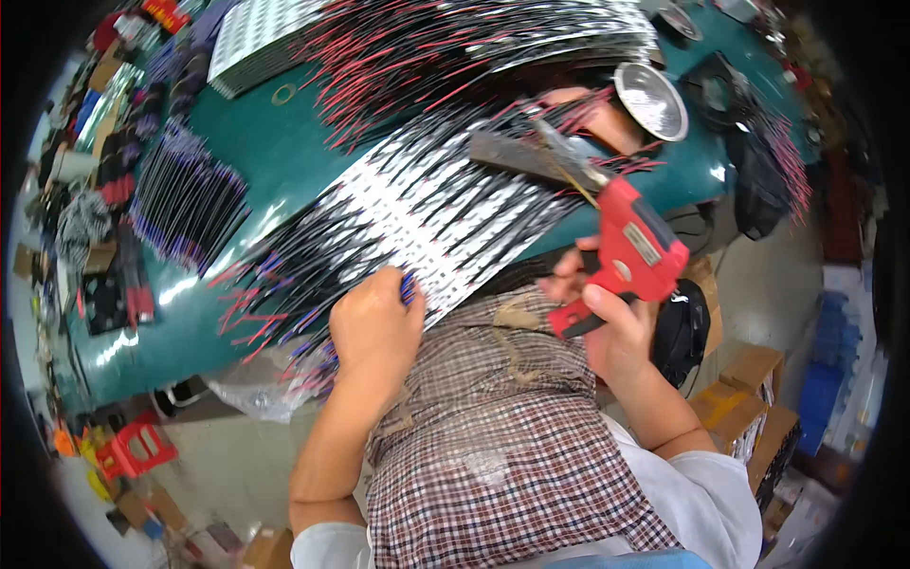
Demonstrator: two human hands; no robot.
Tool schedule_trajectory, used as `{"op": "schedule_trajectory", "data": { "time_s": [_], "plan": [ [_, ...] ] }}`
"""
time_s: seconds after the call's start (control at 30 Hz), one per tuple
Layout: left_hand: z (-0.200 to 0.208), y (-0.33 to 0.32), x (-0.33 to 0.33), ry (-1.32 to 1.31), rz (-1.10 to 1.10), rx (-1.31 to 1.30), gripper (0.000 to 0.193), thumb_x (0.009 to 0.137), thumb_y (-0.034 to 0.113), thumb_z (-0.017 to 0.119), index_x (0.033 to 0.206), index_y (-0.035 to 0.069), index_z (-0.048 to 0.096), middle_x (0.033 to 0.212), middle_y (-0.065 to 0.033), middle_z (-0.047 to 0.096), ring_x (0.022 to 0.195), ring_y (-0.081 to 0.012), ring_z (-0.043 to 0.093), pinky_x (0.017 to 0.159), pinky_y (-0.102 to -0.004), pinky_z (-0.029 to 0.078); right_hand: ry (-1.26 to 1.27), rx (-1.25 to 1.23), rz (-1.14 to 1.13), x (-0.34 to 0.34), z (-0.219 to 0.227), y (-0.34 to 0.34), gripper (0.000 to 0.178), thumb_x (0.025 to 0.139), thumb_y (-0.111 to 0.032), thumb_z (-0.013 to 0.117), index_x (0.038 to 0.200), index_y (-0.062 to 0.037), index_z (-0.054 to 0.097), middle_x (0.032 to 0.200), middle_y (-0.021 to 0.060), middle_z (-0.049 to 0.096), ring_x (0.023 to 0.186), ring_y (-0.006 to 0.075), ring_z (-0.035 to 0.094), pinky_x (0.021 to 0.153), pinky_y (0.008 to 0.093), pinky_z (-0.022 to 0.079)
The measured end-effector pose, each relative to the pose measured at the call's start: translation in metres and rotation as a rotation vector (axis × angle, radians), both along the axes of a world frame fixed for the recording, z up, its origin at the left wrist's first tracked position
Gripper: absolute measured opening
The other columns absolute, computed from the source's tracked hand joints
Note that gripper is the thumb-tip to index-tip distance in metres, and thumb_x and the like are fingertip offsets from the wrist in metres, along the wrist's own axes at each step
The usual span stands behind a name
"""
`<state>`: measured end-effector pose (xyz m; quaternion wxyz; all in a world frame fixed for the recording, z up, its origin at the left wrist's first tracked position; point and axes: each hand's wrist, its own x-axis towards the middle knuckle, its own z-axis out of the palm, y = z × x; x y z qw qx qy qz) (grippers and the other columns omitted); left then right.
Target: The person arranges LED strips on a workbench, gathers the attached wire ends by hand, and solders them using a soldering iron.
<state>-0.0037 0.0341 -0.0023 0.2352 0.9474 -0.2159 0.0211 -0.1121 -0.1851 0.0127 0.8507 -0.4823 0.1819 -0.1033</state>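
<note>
My right hand [621, 327] grips a red and black soldering gun [632, 237] by its handle, slightly blurred. Its metal front points up and left over the right side of a white panel [403, 199]. Rows of black wires [318, 232] with red and blue ends lie across that panel. At its near edge my left hand [377, 318] is closed, with blue wire ends [408, 288] showing between its fingers. A dark flat bar [519, 157] lies by the gun's tip, partly hidden.
The green table [261, 142] bears a heap of red and black wires [417, 57] and a stack of white panels [261, 38] behind. A metal bowl [651, 101] stands back right. Bundled wires [185, 204] lie left. A red stool [136, 448] and cardboard boxes [735, 408] are on the floor.
</note>
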Motion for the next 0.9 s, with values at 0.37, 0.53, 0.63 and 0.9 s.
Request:
{"op": "schedule_trajectory", "data": {
  "time_s": [0.37,0.53,0.63,0.9],
  "plan": [
    [-0.005,-0.003,0.005,0.058,-0.013,-0.064,0.015,0.080,0.015,0.073,0.079,0.002,0.065,0.067,-0.0150,0.064,0.061,-0.0332,0.064,0.057,-0.0424,0.050,-0.104,-1.240,0.372,-0.056,-0.032,-0.013,0.028,0.075,-0.005,0.076,0.101,0.0003,0.066,0.094,0.0159,0.066,0.074,0.0302,0.067,0.067,0.0363,0.053],
    [-0.006,-0.002,0.005,0.056,-0.017,-0.060,0.016,0.079,0.014,0.073,0.077,0.002,0.063,0.066,-0.0149,0.063,0.060,-0.0331,0.064,0.057,-0.0424,0.050,-0.223,-1.282,0.412,-0.040,-0.022,-0.005,0.022,0.073,0.001,0.074,0.092,0.0022,0.062,0.079,0.0140,0.063,0.064,0.0279,0.064,0.058,0.0336,0.050],
    [-0.005,-0.002,0.004,0.054,-0.013,-0.093,0.015,0.079,0.013,0.073,0.077,0.002,0.063,0.066,-0.0150,0.063,0.060,-0.0329,0.064,0.056,-0.0420,0.050,-0.239,-1.227,0.382,-0.038,-0.023,0.001,0.019,0.073,0.003,0.073,0.088,0.0024,0.060,0.073,0.0131,0.060,0.060,0.0273,0.063,0.055,0.0323,0.048],
    [-0.003,-0.002,0.002,0.036,-0.040,-0.107,0.015,0.077,0.011,0.073,0.077,0.002,0.062,0.066,-0.0144,0.063,0.061,-0.0324,0.064,0.057,-0.0417,0.051,-0.209,-1.201,0.393,-0.036,-0.022,0.004,0.019,0.073,0.005,0.073,0.086,0.0027,0.060,0.073,0.0141,0.061,0.061,0.0282,0.063,0.056,0.0324,0.049]
  ]
}}
